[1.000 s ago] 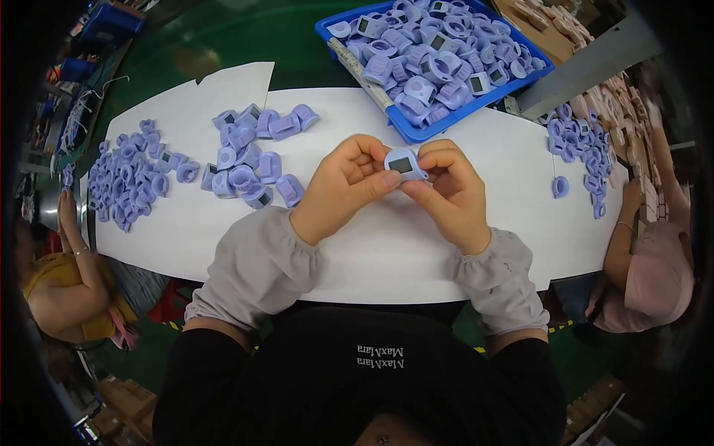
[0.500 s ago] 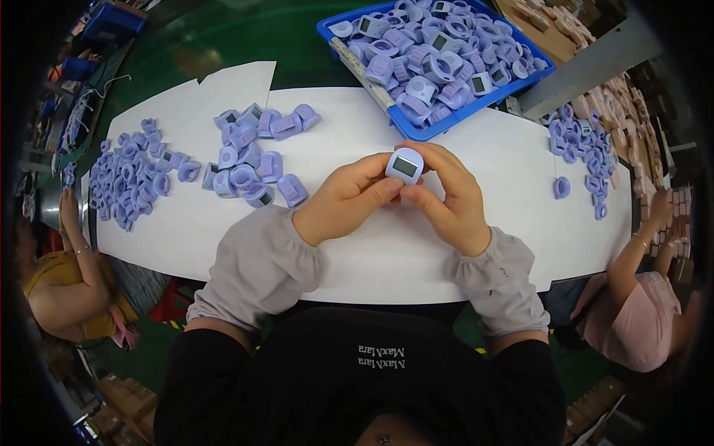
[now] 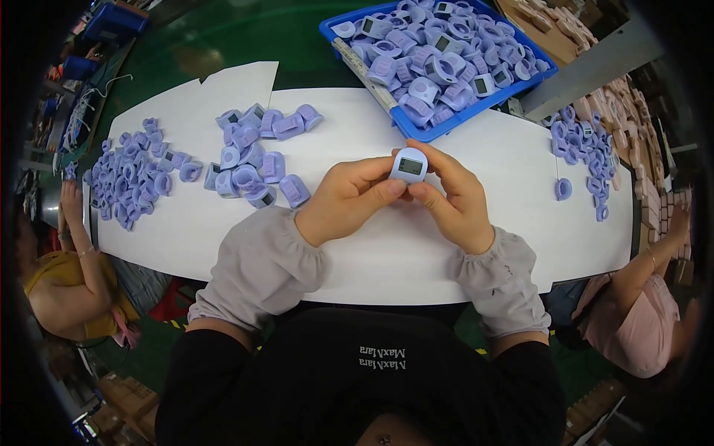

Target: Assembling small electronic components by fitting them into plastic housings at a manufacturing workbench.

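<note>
Worker's surface and surroundings. The surface, covered in white sheet, spans the middle of the frame, its edges bowed by the lens. Lavender ring-shaped pieces lie on it in a dense pile at left and a looser cluster left of center; another group lies at right, near stacked pink parts. A blue tray, heaped with the same pieces, occupies the upper center, beside a grey metal post at upper right. I see a co-worker in yellow seated at left, another in pink at right, and cardboard boxes at lower left.

At center, above the sheet, is one lavender device, its grey display upward. The fingers of the left hand pinch its lower left edge; those of the right hand grip its right side.

Compared with one second earlier, the device has turned more upright; the pink-clad co-worker's torso has shifted lower.
</note>
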`<action>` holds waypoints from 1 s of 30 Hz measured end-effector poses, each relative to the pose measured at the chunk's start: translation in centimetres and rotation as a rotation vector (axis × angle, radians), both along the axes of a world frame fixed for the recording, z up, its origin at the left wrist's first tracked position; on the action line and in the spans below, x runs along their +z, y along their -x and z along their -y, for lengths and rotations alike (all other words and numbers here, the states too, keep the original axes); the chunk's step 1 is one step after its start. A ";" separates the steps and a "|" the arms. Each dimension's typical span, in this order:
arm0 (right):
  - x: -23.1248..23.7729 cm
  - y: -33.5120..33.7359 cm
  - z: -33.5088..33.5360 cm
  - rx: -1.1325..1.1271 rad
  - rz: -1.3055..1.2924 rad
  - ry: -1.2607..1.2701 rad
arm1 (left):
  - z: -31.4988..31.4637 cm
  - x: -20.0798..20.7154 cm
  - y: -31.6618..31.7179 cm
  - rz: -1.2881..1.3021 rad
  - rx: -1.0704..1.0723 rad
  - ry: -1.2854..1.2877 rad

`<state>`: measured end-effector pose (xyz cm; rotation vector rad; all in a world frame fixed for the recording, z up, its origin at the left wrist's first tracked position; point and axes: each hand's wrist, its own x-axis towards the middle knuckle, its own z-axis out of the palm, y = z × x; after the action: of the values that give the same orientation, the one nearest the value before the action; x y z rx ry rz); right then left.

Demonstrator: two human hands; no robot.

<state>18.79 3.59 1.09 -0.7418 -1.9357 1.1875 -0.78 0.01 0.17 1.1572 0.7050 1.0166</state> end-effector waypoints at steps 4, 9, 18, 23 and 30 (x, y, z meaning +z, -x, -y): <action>0.1 -0.1 -0.2 0.003 0.018 -0.057 | 0.0 0.4 0.1 -0.064 -0.001 -0.029; 0.0 0.0 -0.1 -0.025 0.029 -0.056 | 0.1 0.0 -0.2 0.022 -0.001 0.001; -0.3 0.1 -0.3 0.020 -0.097 0.086 | -0.1 -0.8 -0.3 -0.077 0.012 -0.082; 0.2 0.2 0.1 -0.012 -0.085 0.151 | 0.0 -0.2 -0.4 -0.019 0.014 -0.021; 0.2 0.2 0.2 -0.012 -0.091 0.144 | 0.0 -0.1 -0.4 0.009 -0.009 -0.024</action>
<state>18.61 3.40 1.32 -0.7591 -1.7837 1.3409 -0.35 0.04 0.11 1.1751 0.6815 1.0250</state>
